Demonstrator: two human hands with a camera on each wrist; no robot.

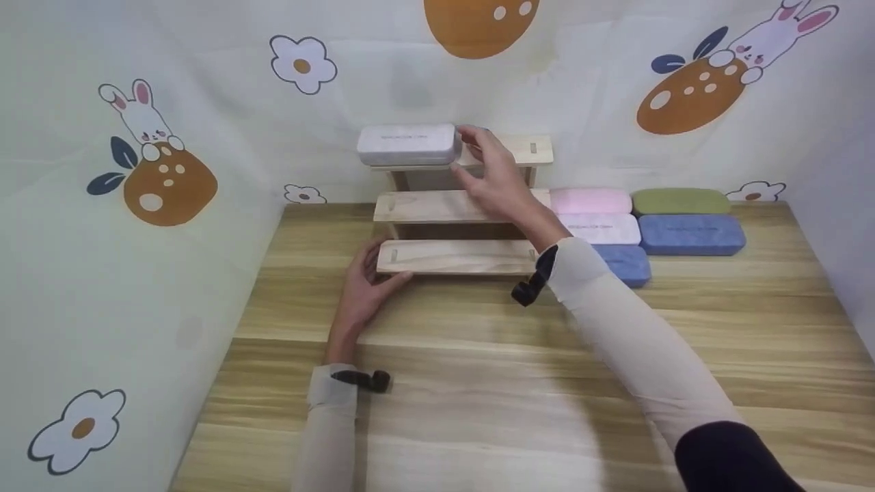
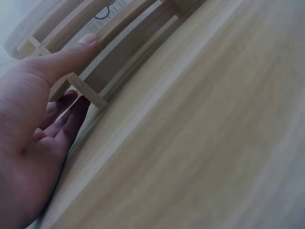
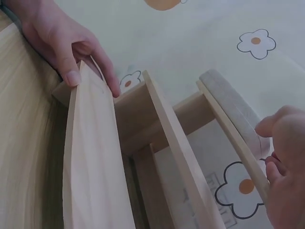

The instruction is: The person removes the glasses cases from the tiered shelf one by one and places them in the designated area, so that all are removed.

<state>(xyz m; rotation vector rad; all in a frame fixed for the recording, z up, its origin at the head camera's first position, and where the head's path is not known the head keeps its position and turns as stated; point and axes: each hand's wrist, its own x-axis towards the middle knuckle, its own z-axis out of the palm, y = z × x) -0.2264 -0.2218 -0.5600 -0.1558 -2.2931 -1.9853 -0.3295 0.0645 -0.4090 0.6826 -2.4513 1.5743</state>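
Observation:
A three-step wooden rack [image 1: 454, 256] stands against the back wall. On the left part of its top step lies a pale grey glasses case [image 1: 409, 145], lengthwise, with small print on it. My right hand [image 1: 493, 171] holds this case by its right end, thumb in front and fingers behind; the right wrist view shows the fingertips at the end of the case [image 3: 233, 107]. With my left hand [image 1: 362, 287] I grip the left end of the lowest step. In the left wrist view the thumb [image 2: 71, 59] lies along the front edge and the other fingers are behind the end.
Right of the rack, several more cases lie close together on the wooden table [image 1: 465, 396]: pink [image 1: 591, 201], white [image 1: 608, 229], green [image 1: 681, 201], a long blue one [image 1: 692, 234] and another blue one [image 1: 629, 265] partly behind my right sleeve. Patterned cloth [image 1: 232, 102] covers the walls.

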